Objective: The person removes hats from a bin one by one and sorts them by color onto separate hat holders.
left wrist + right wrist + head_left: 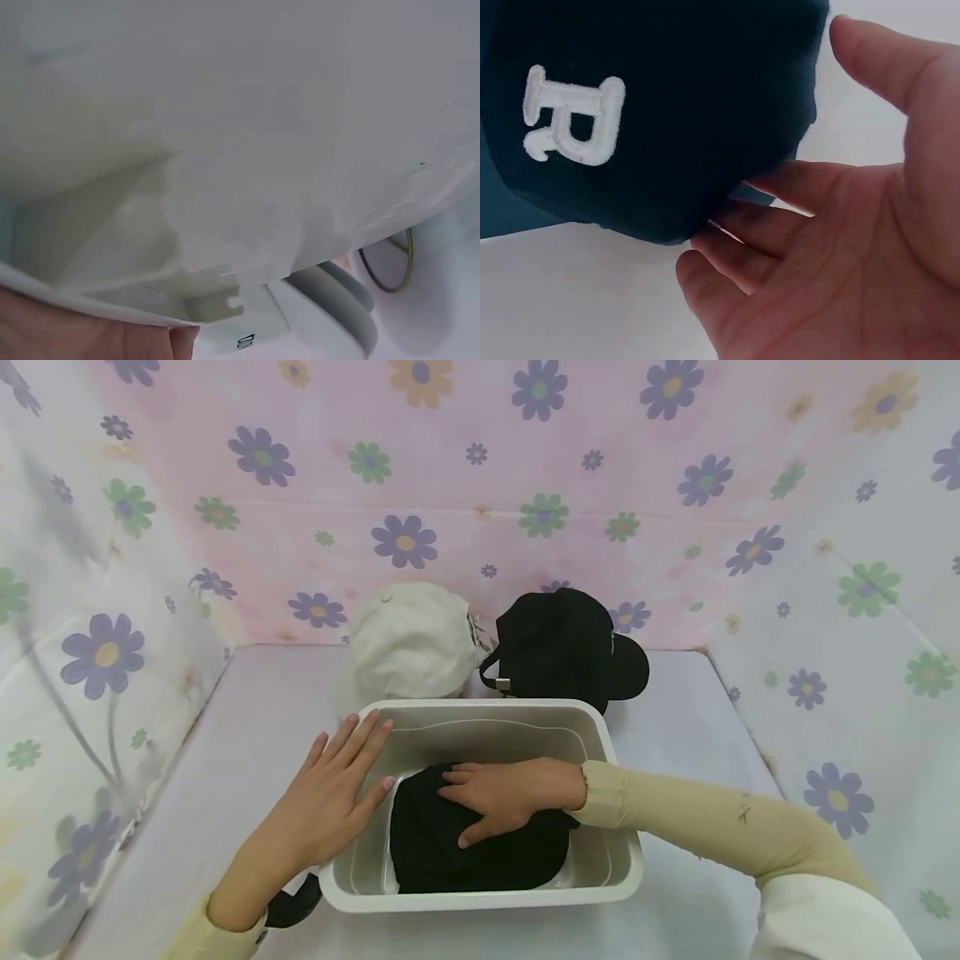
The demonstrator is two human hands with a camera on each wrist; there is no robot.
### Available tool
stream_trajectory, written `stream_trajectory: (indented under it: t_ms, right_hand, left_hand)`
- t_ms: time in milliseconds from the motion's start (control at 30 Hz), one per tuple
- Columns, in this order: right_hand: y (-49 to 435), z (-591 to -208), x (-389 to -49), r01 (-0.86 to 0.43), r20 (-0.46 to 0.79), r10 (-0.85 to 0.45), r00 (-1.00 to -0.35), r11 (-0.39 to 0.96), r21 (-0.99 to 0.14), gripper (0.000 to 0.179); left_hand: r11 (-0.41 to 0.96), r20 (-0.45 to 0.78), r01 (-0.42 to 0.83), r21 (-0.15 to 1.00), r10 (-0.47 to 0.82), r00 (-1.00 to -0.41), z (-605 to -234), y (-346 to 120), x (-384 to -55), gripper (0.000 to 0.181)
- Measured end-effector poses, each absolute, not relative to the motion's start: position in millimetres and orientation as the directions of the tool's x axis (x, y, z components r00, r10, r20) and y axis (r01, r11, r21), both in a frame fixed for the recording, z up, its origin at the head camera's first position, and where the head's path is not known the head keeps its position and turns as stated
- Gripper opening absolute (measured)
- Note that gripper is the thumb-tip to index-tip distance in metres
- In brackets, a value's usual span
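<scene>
A black cap (480,860) lies inside a pale plastic bin (480,902). My right hand (510,789) rests on top of the cap with its fingers spread. In the right wrist view a dark cap (675,112) shows a raised white letter R, and the right hand (840,247) has some fingertips hidden at the cap's edge. My left hand (322,802) lies over the bin's left side, fingers stretched toward the back left corner. The left wrist view shows the bin's pale wall (247,150), with part of the left hand (90,334) low at its edge.
Behind the bin sit a white cap (412,639) and another black cap (558,639) with its brim to the right. A black curved piece (294,903) shows beside my left wrist. Flowered cloth walls (480,485) enclose the pale table (247,710).
</scene>
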State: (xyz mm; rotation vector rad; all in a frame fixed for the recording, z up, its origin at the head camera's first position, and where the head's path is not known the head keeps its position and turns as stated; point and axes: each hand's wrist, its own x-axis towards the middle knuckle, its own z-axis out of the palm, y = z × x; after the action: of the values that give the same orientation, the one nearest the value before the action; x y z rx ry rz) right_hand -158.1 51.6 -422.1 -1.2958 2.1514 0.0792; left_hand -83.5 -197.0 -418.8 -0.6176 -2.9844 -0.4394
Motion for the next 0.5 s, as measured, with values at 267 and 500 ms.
stream_trajectory:
  t_ms: [267,500]
  right_hand:
    - [37.9,-432.2,-153.8,-0.859,-0.503,-0.808,-0.307,0.462,-0.218,0.076]
    - [35.0,-435.0,-152.4,-0.867,-0.463,-0.843,-0.275,0.426,-0.260,0.070]
  left_hand:
    - [0.892,0.145,0.378,0.249,0.351,-0.925,-422.5,-196.5,-80.5,0.065]
    - [0.893,0.154,0.369,0.258,0.339,-0.928,-421.8,-195.3,-77.3,0.064]
